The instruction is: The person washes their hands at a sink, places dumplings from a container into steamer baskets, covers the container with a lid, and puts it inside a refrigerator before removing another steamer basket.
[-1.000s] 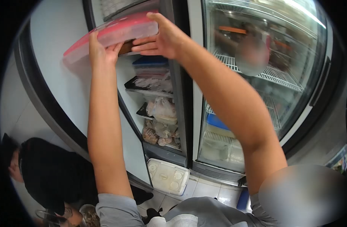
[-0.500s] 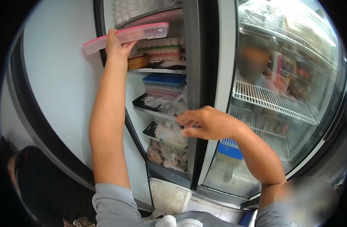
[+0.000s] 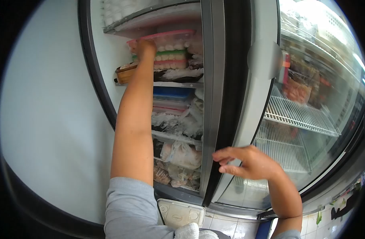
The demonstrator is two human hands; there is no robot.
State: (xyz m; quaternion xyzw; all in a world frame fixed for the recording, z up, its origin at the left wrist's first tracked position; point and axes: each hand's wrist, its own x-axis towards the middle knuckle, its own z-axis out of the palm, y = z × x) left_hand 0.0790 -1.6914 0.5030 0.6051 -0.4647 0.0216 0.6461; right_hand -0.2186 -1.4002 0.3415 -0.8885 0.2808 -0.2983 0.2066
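Note:
My left hand (image 3: 146, 47) reaches into the upper part of the open freezer and grips a clear plastic container with a pink lid (image 3: 172, 38). That container sits over a stack of similar boxes with green and pink lids (image 3: 170, 59), which hold round white items. Beside the stack, a round wooden steamer basket (image 3: 126, 73) rests on the frosty shelf. My right hand (image 3: 246, 162) hangs in the air before the freezer's frame, fingers loosely apart and holding nothing.
Lower shelves hold a blue-lidded box (image 3: 172, 93) and frosted plastic bags (image 3: 182, 155). The open freezer door (image 3: 47, 119) stands at left. A glass-door fridge with wire racks (image 3: 302, 119) is at right. A whitish plastic lid (image 3: 180, 213) lies on the floor below.
My left hand has carried the pink-lidded container from outside the freezer onto the upper shelf area. My right hand has shifted right and lower in view, and the view has turned.

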